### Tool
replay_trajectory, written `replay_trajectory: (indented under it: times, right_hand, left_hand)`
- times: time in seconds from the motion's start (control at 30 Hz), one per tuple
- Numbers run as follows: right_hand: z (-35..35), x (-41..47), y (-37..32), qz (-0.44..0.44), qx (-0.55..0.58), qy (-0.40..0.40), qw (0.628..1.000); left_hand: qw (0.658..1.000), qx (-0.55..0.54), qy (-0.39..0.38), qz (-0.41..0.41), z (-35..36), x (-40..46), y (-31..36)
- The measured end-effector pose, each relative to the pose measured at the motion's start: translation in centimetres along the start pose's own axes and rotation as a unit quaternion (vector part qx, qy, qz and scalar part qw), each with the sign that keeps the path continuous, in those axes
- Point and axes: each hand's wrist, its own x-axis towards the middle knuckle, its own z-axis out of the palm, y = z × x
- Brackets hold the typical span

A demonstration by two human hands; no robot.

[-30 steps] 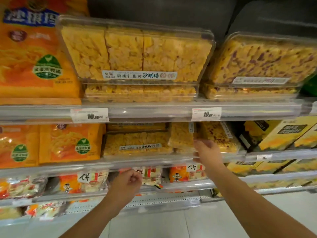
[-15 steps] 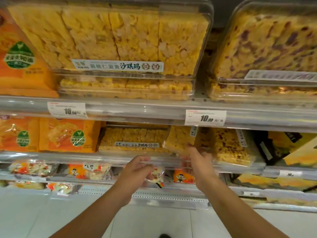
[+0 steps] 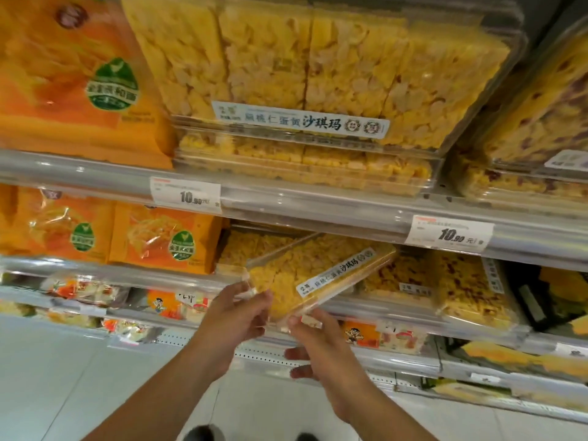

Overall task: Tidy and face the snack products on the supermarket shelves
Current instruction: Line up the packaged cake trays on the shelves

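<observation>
The clear plastic clamshell box of yellow egg-crisp snack squares (image 3: 315, 275) sits tilted in our two hands, its far right corner raised toward the underside of the upper shelf rail (image 3: 318, 208) and its near left corner dipping out past the front edge of the middle shelf. Its white label strip runs diagonally along the front face. Our left hand (image 3: 235, 316) is closed on the box's lower left corner, thumb on top and fingers beneath. Our right hand (image 3: 318, 348) grips the lower front edge just beside the left, thumb pressed on the rim and fingers curled under; the two hands nearly touch.

Behind the tilted box, another clear box of the same yellow snack (image 3: 254, 246) lies flat on the middle shelf. To its right stand clear boxes of yellow snack with dark red flecks (image 3: 461, 288). To the left, two orange foil bags with green oval badges (image 3: 165, 240) stand upright, side by side.

On the shelf above, a large clear box of the yellow squares (image 3: 318, 71) leans on a flat one. A white price tag reading 10.90 (image 3: 450, 233) hangs on the rail just above the raised corner.
</observation>
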Motion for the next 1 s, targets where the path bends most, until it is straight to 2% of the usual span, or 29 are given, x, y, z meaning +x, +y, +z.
replay_trajectory:
  times: [0.07,0.13,0.23,0.33,0.4,0.5,0.57,0.73,0.87,0.93,1.0]
  right_hand:
    - [-0.7,0.5,-0.6,-0.025,0.034,0.055,0.998]
    - [-1.5,1.0,-1.6,-0.091,0.036,0.148,0.984]
    - [-2.5,1.7,-3.6,-0.176,-0.061,0.279,0.942]
    - [-2.9,2.6,-5.6,-0.201,-0.102,0.332,0.916]
    - [-3.1,3.5,-7.0,-0.173,-0.114,0.337,0.919]
    - [-3.5,5.0,-8.2,-0.101,-0.146,0.292,0.940]
    - [-3.7,5.4,-8.8,-0.083,-0.178,0.295,0.935]
    - [-4.2,5.7,-9.6,-0.065,-0.271,0.279,0.919]
    - [-4.5,6.1,-9.8,-0.072,-0.308,0.264,0.911]
    - [-4.7,6.3,-9.8,-0.072,-0.360,0.259,0.894]
    - [-4.9,6.4,-9.7,-0.071,-0.392,0.261,0.879]
  left_hand:
    - [1.000,-0.001,0.003,0.011,-2.5,0.8,1.5]
    - [0.999,0.010,0.003,0.042,-4.8,1.8,3.1]
    - [0.993,0.050,-0.001,0.103,-7.2,3.2,5.2]
    - [0.984,0.076,-0.025,0.159,-8.9,5.0,6.9]
    - [0.975,0.100,-0.072,0.187,-9.5,5.9,7.8]
    - [0.952,0.172,-0.113,0.228,-9.6,7.4,8.1]
    - [0.941,0.207,-0.104,0.248,-9.2,8.4,8.1]
    - [0.943,0.203,-0.073,0.255,-8.8,9.7,7.3]
    - [0.910,0.266,-0.015,0.318,-8.8,9.8,6.3]
    - [0.894,0.287,0.011,0.345,-8.6,10.0,6.2]
    - [0.891,0.282,0.015,0.354,-8.6,10.0,5.8]
